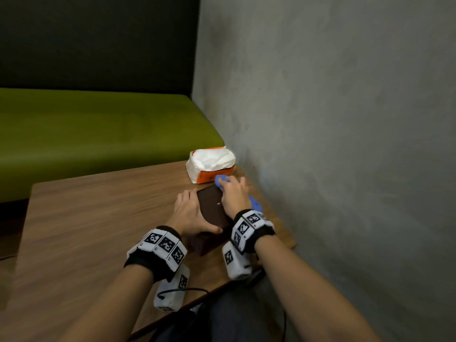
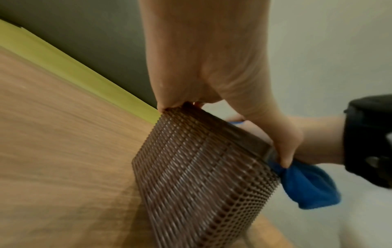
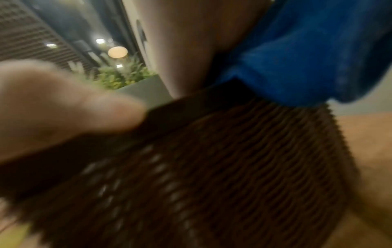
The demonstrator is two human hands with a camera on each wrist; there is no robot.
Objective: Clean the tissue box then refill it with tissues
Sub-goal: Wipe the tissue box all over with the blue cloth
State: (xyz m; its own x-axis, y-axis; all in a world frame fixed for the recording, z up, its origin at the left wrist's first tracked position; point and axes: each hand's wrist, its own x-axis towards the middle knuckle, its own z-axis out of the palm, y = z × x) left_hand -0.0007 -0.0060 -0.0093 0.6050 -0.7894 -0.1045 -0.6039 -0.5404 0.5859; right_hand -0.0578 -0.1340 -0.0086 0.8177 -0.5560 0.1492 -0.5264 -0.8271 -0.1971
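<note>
Both forearms, each with a marker band at the wrist, are seen nearest in the head view, reaching over the wooden surface (image 1: 98, 218) toward the wall. The tissue box (image 1: 213, 208), dark brown, is placed on this surface close to the wall, between the two hands. The left hand (image 1: 190, 213) is laid over its near left side, with the thumb curled along the top, so the box is gripped and kept steady. The right hand (image 1: 233, 196) is pressed on the far right part of the top, and a blue cloth (image 1: 220, 180) is held under its fingers. Just behind the box, a pack of tissues (image 1: 211, 166) in orange and white wrapping is found, with the white tissues visible at its top. A green bench (image 1: 98, 124) is seen beyond the surface.

In the left wrist view, the side of the box (image 2: 201, 176) is shown as a woven, ribbed pattern with small holes. The left grip (image 2: 212, 75) is closed on the upper edge, and the cloth (image 2: 307, 184) hangs past the far corner.

In the right wrist view, which is blurred, the cloth (image 3: 307, 58) is bunched against the palm and pressed on the box top (image 3: 212, 167).

The task is judged to be in its first part: the top is being wiped. The other sides may remain to be cleaned, which cannot be told. The refill is not begun, since the pack is apart from the box.
</note>
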